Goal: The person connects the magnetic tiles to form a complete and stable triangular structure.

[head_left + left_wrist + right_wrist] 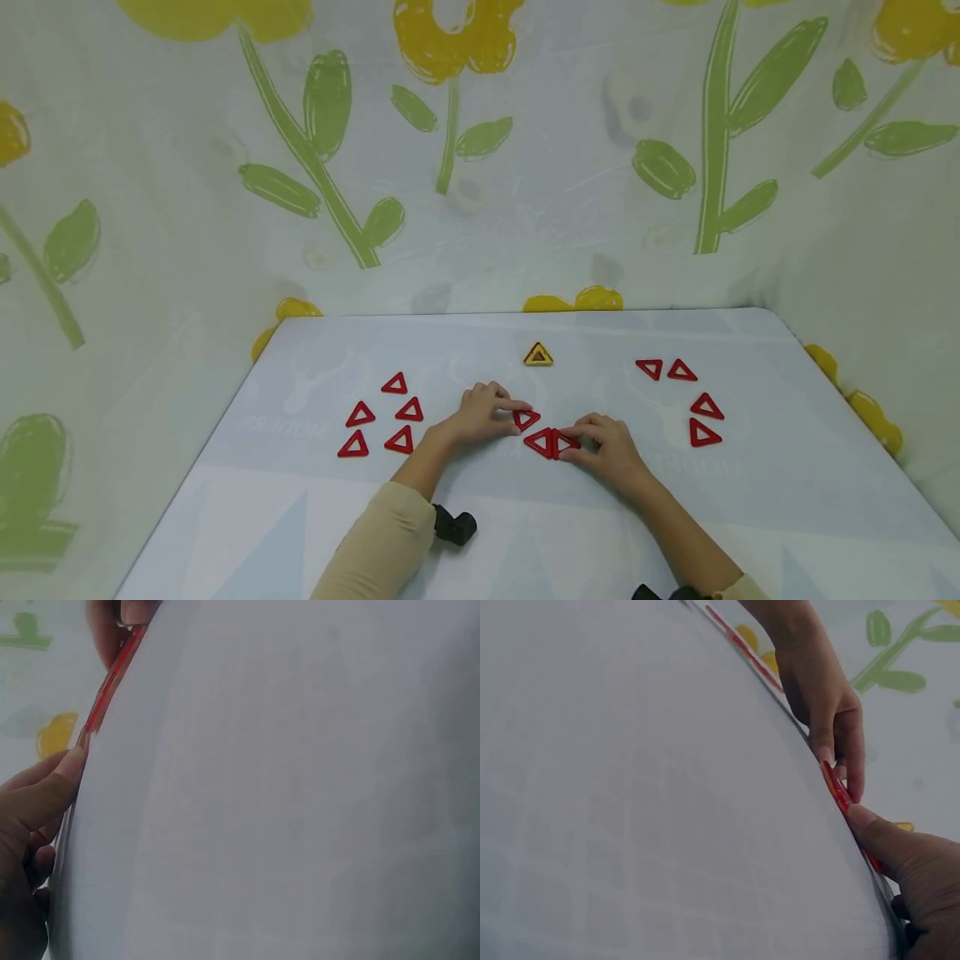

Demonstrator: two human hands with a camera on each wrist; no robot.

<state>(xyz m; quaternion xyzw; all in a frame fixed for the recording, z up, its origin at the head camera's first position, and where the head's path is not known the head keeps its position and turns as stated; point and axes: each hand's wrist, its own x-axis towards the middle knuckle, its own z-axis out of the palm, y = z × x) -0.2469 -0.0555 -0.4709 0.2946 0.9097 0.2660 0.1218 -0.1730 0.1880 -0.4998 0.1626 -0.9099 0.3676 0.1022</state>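
Hands are meeting at the middle of the pale table (787, 500), where a person is working with flat red triangle frames. The left hand (480, 414) is lying palm down, its fingers gently curved, and its fingertips are pressing on a single red triangle (527, 418) near the table's centre; whether they are pinching it or only resting on it cannot be told. The right hand (609, 452) is sitting just to the right, fingers bent, its fingertips holding the right-hand piece of a joined pair of red triangles (550, 442) that are lying edge to edge on the table. The single triangle is lying just above and to the left of that pair, close but apparently not touching.

In the wrist views the table is filling most of the frame, and the red pieces are showing only as thin edges between fingertips (823, 754).

Five loose red triangles (384, 414) are lying in a cluster to the left, four more red triangles (686, 397) are lying to the right, and a yellow triangle (537, 356) is sitting farther back, in the middle
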